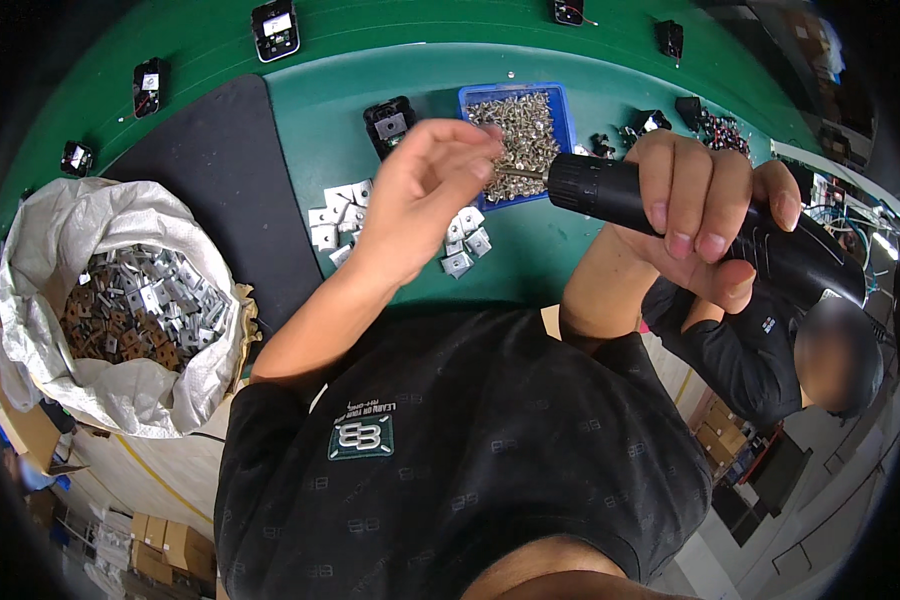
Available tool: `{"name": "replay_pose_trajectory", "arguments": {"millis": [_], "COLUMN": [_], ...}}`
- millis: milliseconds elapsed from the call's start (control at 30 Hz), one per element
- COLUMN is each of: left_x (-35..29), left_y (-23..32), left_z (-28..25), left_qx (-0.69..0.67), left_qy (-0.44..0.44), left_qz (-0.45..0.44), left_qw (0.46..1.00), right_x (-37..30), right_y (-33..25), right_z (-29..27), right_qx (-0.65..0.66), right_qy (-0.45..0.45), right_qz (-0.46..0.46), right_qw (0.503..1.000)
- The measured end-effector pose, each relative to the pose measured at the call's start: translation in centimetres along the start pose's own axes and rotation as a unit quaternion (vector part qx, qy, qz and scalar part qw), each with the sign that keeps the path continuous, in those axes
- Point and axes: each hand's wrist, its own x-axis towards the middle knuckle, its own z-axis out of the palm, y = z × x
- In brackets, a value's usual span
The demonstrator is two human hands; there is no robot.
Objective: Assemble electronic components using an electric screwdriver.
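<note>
Centrally, one black electric screwdriver point(600, 188) is held above the right side of the green table point(320, 110), with its single bit point(523, 174) directed to the left. Its body is gripped by one right hand point(695, 200), the fingers being wrapped over it and the thumb set below. At the bit's tip, one left hand point(425, 195) is positioned with thumb and fingertips brought near each other; whether a screw is pinched there cannot be told. Beneath the bit, one blue tray point(566, 110) is filled with screws point(520, 120), too many to be counted. Flat metal clips are laid out in two groups, one point(340, 212) left of the left forearm and one point(460, 245) right of it; both are partly overlapped, so no exact count can be given. Beyond the left hand, one black housing point(374, 118) is placed, with one metal plate point(393, 125) seated in it. Farther left, one black mat point(205, 170) and one white sack point(45, 290) of loose metal pieces point(155, 300) are found. Along the far green strip point(420, 22), five black units point(150, 88) are spaced well apart. At the right, one other person point(760, 360) is seen.
</note>
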Motion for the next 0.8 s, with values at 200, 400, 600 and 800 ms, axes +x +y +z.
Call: {"name": "replay_pose_trajectory", "arguments": {"millis": [200, 400, 600, 800], "left_x": [0.0, -0.3, 0.8, 1.0], "left_y": [3.9, 4.8, 3.6, 3.6], "left_z": [-5.0, -7.9, -8.7, -8.5], "left_qx": [0.27, 0.761, 0.733, 0.73], "left_qy": [0.059, 0.045, 0.065, 0.075], "left_qz": [0.298, 0.251, 0.284, 0.313], "left_qw": [0.913, 0.597, 0.614, 0.602], "right_x": [-0.4, -0.5, -1.2, -1.2], "right_y": [2.2, 8.7, 12.1, 12.7], "right_z": [1.4, 3.0, 2.7, 2.6], "right_qx": [-0.044, -0.112, -0.143, -0.134], "right_qy": [0.136, 0.235, 0.262, 0.272], "right_qz": [-0.038, -0.02, -0.003, -0.001], "right_qw": [0.989, 0.965, 0.955, 0.953]}}
